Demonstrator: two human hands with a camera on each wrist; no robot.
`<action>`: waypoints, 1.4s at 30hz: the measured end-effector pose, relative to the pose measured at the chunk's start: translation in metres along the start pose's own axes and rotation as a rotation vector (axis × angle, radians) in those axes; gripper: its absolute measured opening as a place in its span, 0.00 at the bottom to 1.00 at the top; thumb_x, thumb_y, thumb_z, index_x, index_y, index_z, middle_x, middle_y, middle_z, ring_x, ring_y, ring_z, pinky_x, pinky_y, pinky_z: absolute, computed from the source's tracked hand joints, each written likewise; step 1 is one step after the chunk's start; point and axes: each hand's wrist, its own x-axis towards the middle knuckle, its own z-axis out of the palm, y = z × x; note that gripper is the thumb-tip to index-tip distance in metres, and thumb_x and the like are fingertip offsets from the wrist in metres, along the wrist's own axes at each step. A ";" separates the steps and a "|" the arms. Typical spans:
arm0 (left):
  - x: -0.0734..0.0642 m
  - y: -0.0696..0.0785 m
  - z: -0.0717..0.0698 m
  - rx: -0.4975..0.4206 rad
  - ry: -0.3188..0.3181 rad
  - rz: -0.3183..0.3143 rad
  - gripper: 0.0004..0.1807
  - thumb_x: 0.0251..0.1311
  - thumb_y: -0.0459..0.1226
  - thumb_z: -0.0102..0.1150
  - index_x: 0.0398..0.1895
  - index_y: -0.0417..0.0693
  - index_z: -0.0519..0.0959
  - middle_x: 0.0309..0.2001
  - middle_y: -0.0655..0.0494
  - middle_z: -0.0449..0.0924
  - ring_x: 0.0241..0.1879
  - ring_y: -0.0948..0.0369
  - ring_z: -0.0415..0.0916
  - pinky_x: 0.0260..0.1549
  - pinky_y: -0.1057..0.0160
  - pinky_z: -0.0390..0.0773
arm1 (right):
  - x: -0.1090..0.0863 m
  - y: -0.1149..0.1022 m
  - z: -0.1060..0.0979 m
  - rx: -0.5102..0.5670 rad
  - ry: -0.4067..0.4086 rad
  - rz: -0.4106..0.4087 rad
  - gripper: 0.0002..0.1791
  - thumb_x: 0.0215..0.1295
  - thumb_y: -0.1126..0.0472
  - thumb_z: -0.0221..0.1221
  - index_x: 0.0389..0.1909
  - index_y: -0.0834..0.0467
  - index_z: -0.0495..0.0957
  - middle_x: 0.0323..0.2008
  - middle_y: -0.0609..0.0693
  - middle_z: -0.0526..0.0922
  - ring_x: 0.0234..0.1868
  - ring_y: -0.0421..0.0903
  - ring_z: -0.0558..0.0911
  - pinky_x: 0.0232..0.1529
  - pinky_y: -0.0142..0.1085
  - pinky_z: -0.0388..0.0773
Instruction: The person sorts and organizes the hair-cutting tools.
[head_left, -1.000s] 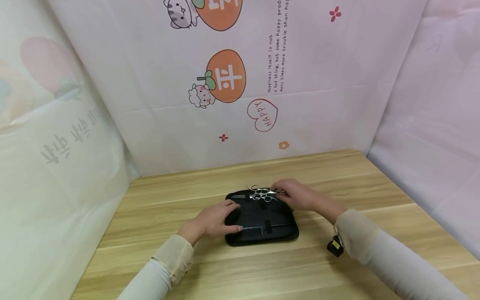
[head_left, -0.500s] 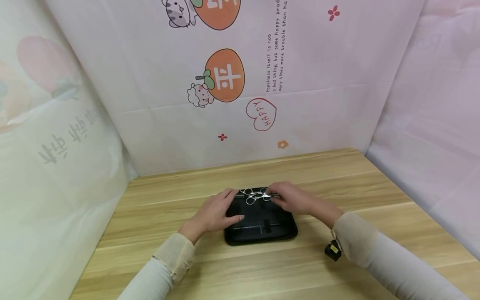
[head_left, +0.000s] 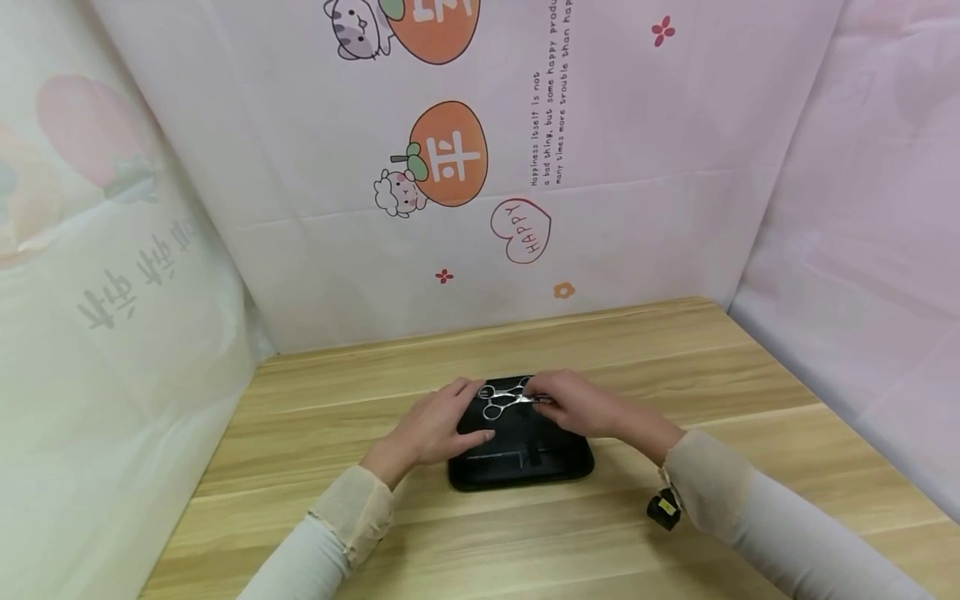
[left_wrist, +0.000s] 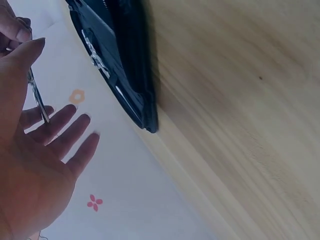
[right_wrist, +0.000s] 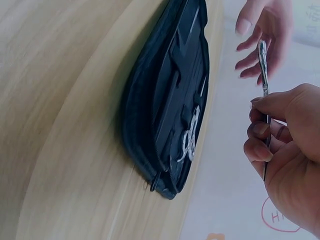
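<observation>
My right hand (head_left: 581,406) pinches a pair of silver scissors (right_wrist: 263,62) by the blade end, above the black zip case (head_left: 525,471). The handle end points toward my left hand (head_left: 435,423). In the left wrist view, my left hand's fingers (left_wrist: 70,131) are spread and loosely bent, with the scissors' handle end at them; whether they touch is unclear. A second pair of silver scissors (right_wrist: 190,137) lies in the case under a strap. The head view shows the finger rings of both pairs overlapping, and my right fingers hide the held blades.
The case lies open on a wood-grain table (head_left: 360,383). A white printed cloth (head_left: 637,208) hangs behind the table, with further cloth at both sides. A small black item with a yellow mark (head_left: 663,509) is beside my right wrist.
My right hand has lifted the scissors and shifted them left and slightly nearer. My left hand has moved from the case's near left part up toward the scissors' handles.
</observation>
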 end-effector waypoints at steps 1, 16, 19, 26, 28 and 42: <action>0.000 0.001 0.000 -0.010 -0.001 0.003 0.44 0.66 0.60 0.60 0.78 0.47 0.62 0.70 0.47 0.70 0.66 0.50 0.72 0.63 0.46 0.73 | 0.000 -0.002 0.000 -0.004 0.002 -0.008 0.09 0.70 0.71 0.61 0.49 0.64 0.82 0.45 0.54 0.85 0.45 0.46 0.84 0.46 0.43 0.82; 0.009 0.016 0.002 -0.057 0.008 0.119 0.18 0.69 0.55 0.61 0.46 0.52 0.81 0.38 0.59 0.78 0.36 0.63 0.73 0.37 0.63 0.76 | 0.008 -0.019 0.007 0.029 -0.027 -0.032 0.07 0.71 0.69 0.61 0.46 0.59 0.82 0.42 0.50 0.84 0.39 0.38 0.79 0.42 0.36 0.80; 0.011 0.018 0.002 -0.067 0.020 0.129 0.12 0.69 0.52 0.62 0.36 0.55 0.78 0.28 0.65 0.71 0.28 0.65 0.69 0.29 0.66 0.70 | 0.010 -0.021 0.008 0.035 -0.026 -0.033 0.06 0.72 0.69 0.60 0.45 0.58 0.82 0.42 0.49 0.83 0.39 0.37 0.78 0.42 0.35 0.79; 0.012 0.018 0.003 -0.051 0.033 0.151 0.12 0.70 0.43 0.59 0.26 0.57 0.74 0.18 0.67 0.66 0.21 0.67 0.66 0.23 0.66 0.67 | 0.012 -0.026 0.013 0.062 -0.053 -0.012 0.06 0.72 0.68 0.61 0.44 0.55 0.82 0.42 0.46 0.83 0.38 0.37 0.77 0.41 0.35 0.78; 0.012 0.018 0.004 -0.056 0.013 0.145 0.14 0.71 0.43 0.57 0.24 0.57 0.73 0.17 0.67 0.65 0.20 0.67 0.66 0.23 0.67 0.67 | 0.011 -0.026 0.014 0.059 -0.054 -0.015 0.06 0.72 0.68 0.61 0.44 0.55 0.82 0.41 0.47 0.83 0.37 0.36 0.76 0.40 0.34 0.78; 0.006 0.005 0.007 -0.051 -0.018 0.153 0.12 0.74 0.42 0.56 0.28 0.55 0.75 0.21 0.66 0.66 0.26 0.64 0.70 0.31 0.62 0.73 | 0.003 -0.010 0.011 0.052 0.010 -0.034 0.04 0.66 0.70 0.66 0.36 0.57 0.85 0.32 0.43 0.80 0.31 0.35 0.74 0.33 0.30 0.76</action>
